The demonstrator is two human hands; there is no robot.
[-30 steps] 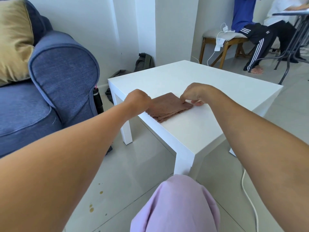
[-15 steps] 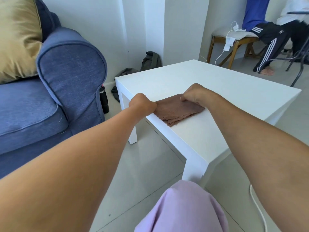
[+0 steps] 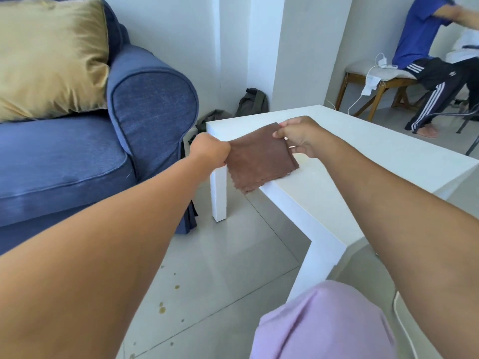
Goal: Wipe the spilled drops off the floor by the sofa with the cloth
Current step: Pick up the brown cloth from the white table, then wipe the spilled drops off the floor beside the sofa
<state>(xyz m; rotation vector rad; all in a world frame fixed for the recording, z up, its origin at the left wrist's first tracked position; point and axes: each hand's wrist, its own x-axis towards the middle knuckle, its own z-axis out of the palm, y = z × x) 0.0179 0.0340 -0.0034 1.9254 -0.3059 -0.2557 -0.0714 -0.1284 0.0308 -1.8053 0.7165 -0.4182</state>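
A folded brown cloth (image 3: 260, 159) hangs lifted over the near left edge of the white table (image 3: 375, 156). My left hand (image 3: 211, 150) is clenched on the cloth's left edge. My right hand (image 3: 298, 136) pinches its upper right corner. Several small yellowish drops (image 3: 162, 310) dot the pale tiled floor at the bottom, just right of my left forearm, in front of the blue sofa (image 3: 77, 151).
A gold cushion (image 3: 49, 58) lies on the sofa. A dark backpack (image 3: 252, 102) leans on the wall behind the table. A person sits on a wooden chair (image 3: 373, 86) at the back right. My knee in lilac cloth (image 3: 326, 322) fills the bottom. A white cable (image 3: 400, 322) runs along the floor.
Both hands have lifted the cloth off the tabletop and drawn it left past the table's edge. The view has tilted, and the drops on the floor show again.
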